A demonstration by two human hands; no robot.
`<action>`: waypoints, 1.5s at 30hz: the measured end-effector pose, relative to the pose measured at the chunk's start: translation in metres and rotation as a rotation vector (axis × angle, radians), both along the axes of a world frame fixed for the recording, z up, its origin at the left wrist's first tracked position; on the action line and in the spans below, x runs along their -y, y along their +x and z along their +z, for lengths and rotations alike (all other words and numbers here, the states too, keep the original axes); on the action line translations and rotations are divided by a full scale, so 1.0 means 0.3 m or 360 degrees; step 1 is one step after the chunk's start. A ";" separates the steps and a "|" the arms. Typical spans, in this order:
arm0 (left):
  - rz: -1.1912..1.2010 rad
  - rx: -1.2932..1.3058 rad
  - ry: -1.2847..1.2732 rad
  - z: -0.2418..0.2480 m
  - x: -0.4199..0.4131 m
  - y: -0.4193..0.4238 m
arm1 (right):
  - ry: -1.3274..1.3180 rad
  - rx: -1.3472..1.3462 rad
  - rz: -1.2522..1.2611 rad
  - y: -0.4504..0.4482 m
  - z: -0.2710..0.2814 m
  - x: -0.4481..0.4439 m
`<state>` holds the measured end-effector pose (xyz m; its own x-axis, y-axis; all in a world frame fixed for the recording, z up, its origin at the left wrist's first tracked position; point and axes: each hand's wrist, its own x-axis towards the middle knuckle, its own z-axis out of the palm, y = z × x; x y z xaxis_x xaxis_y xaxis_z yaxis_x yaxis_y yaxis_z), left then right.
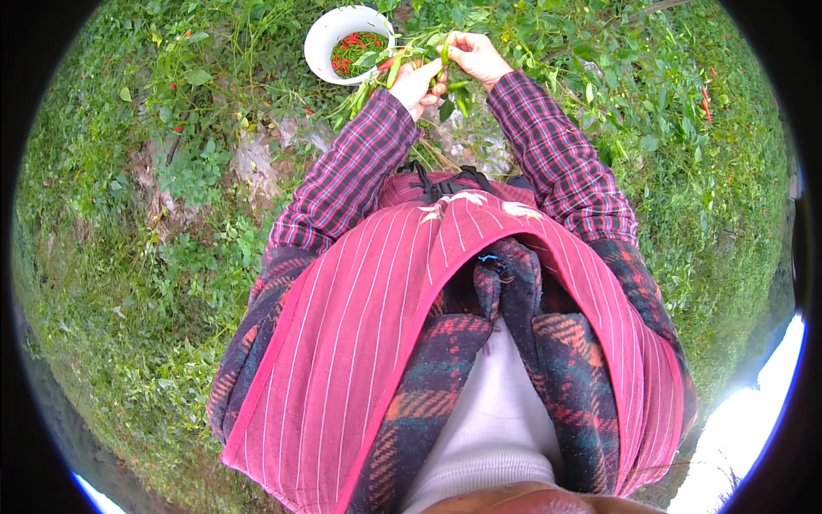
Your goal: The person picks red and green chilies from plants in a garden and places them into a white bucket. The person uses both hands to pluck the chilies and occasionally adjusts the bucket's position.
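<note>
My left hand [417, 85] is closed around green chili peppers and part of a leafy chili stem, with a red chili pepper [386, 63] and a long green one [393, 73] sticking out beside it. Close by on the right, my right hand [472, 56] pinches a green chili pepper [445, 54] between thumb and fingertips. More green chilies [461, 104] hang among leaves just below the hands. Left of them stands a white plastic bucket [316, 46], part-filled with small red and green chilies [353, 54].
Dense chili plants [212, 77] surround me on both sides, with red chilies [706, 106] showing at the right. Crumpled plastic sheeting [253, 157] lies on the ground at left. My striped pink apron [347, 289] spreads below my forearms.
</note>
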<state>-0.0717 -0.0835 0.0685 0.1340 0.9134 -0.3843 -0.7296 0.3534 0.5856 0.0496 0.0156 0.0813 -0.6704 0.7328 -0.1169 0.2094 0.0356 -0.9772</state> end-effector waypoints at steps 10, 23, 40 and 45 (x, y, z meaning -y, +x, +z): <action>-0.0100 0.0098 0.0040 -0.014 0.006 -0.011 | 0.0523 0.0396 -0.0293 0.035 -0.056 -0.021; -0.0279 -0.0185 -0.0040 0.008 0.007 -0.008 | -0.0153 0.0180 -0.0318 0.033 -0.033 0.011; -0.0237 -0.0523 0.0171 -0.002 -0.006 0.007 | -0.0245 0.0404 0.0033 0.083 0.035 0.005; -0.0278 -0.0619 0.0214 -0.013 -0.014 0.014 | -0.0236 0.0143 0.0093 0.085 0.025 0.019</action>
